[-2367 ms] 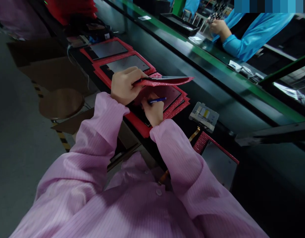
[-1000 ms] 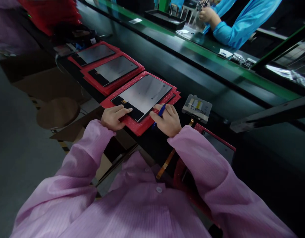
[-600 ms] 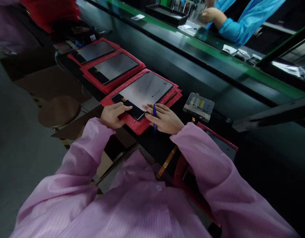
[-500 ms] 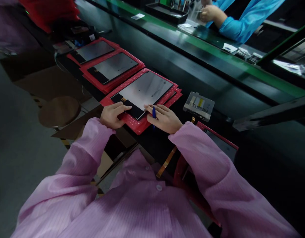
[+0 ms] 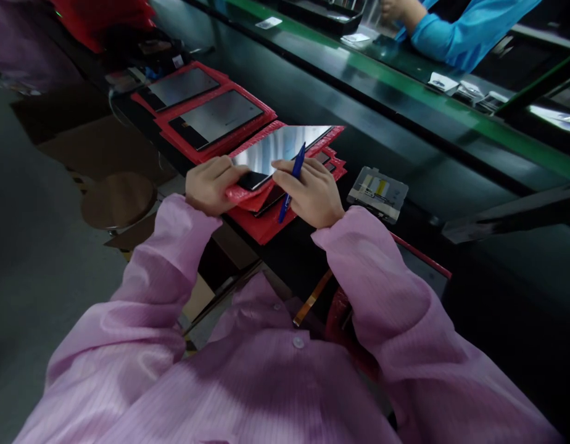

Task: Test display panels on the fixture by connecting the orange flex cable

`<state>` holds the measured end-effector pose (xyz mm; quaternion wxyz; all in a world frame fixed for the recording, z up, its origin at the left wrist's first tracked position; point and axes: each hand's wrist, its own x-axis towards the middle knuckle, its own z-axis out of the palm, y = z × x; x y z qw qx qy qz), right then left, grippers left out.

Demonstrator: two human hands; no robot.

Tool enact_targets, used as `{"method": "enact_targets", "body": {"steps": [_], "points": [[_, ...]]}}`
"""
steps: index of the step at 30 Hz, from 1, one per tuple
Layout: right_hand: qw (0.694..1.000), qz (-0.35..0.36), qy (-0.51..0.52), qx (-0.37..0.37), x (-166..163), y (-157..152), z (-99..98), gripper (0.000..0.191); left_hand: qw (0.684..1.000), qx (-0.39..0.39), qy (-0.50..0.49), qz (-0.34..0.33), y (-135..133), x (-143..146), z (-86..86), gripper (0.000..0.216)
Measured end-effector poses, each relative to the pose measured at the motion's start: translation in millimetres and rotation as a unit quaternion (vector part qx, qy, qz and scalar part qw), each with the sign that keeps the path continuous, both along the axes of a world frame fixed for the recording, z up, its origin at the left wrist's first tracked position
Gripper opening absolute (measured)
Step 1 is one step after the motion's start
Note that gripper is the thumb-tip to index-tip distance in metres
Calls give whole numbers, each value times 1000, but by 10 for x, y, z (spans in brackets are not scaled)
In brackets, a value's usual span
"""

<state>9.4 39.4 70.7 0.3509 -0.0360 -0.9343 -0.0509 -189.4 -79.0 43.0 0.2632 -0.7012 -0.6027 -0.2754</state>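
My left hand (image 5: 210, 184) grips the near left corner of a glossy display panel (image 5: 285, 145) lying on a red bubble-wrap sheet (image 5: 244, 196), and lifts that near edge off the stack. My right hand (image 5: 310, 192) holds a blue pen (image 5: 292, 179) between its fingers, with the fingertips pressing on the panel's near edge. Under the raised sheet lies a stack of more red sheets with panels (image 5: 285, 213).
Two more panels on red sheets (image 5: 215, 114) (image 5: 181, 86) lie to the left on the dark bench. A small grey module with a yellow label (image 5: 378, 192) sits to the right. A person in a blue sleeve (image 5: 451, 34) works across the green-edged conveyor (image 5: 405, 92). A round stool (image 5: 118, 198) stands below left.
Both hands have raised the top panel and its red sheet from flat to tilted. The pen has swung upright across the panel's edge.
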Motion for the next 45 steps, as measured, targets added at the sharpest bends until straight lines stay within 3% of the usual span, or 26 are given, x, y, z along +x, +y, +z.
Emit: {"method": "enact_targets", "body": {"steps": [5,10,15,19,22,32,45], "points": [[987,3,103,-120,-40,-81,123,20,996,-1,-79,-40,183,-186,279,20],[895,-72,275,-343,-29,-303,-45,29,984,30,-175,0,309,-365,505,23],[875,-55,206,-436,-303,-271,-257,28,986,7,-163,-21,344,-389,593,21],[794,-48,156,-586,-706,-161,-330,18,986,2,-164,-30,346,-366,594,26],[759,-93,176,-620,-930,-113,-407,9,984,-2,-173,-44,346,-353,583,24],[813,-69,155,-556,-996,-117,-555,13,992,-35,-100,-69,323,-324,553,20],[825,-59,146,-543,-1016,-105,-587,12,993,-67,-96,-22,324,-308,548,21]]}}
